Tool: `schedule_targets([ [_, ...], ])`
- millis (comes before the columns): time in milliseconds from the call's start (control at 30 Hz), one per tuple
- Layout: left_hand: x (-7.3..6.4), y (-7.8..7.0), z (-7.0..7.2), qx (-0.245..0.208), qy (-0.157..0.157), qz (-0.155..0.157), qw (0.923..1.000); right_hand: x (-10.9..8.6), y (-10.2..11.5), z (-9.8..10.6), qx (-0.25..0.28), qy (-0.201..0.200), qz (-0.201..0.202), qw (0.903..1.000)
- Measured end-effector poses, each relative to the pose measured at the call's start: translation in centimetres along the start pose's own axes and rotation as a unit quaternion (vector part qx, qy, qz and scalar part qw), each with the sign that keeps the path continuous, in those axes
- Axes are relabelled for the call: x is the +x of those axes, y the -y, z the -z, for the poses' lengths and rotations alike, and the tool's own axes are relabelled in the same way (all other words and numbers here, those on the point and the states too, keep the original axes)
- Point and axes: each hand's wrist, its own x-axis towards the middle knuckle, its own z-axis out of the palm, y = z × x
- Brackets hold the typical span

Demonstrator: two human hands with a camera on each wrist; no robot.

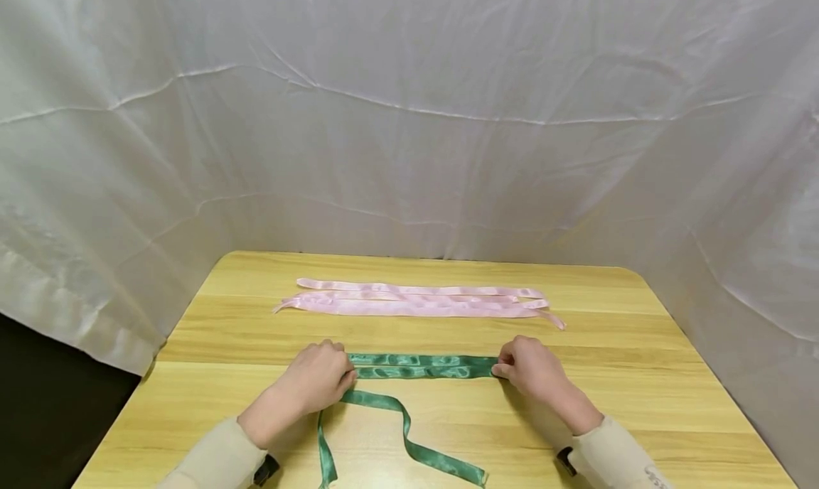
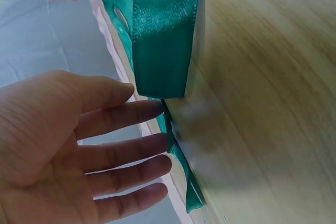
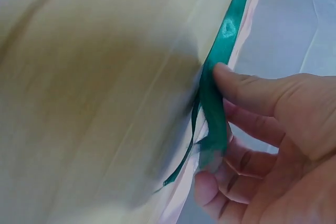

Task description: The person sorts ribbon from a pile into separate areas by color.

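Note:
A green satin ribbon lies in side-by-side lengths between the two hands. At its left end, the left hand holds it between thumb and fingers; in the left wrist view the other fingers are spread and nearly straight, and the grip is partly hidden by a near ribbon loop. The right hand pinches the right end, its thumb on top and fingers curled behind. A loose green tail winds toward the near side, and another hangs down below the left hand.
Pink satin ribbons lie in long strips behind the green one. The wooden table has rounded far corners. White cloth hangs around the back and sides. A dark area lies off the left edge.

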Motion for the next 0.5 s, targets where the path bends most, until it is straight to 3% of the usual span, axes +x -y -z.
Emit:
schedule_targets([
  [300,0.1,-0.2,0.0,0.024,-0.013,0.018,0.9995,-0.2,-0.9,0.6,0.012,-0.003,-0.047,0.9988],
  [500,0.2,-0.5,0.3,0.024,-0.017,0.011,0.9995,-0.2,-0.4,1.3,0.015,-0.029,-0.030,0.9990],
])
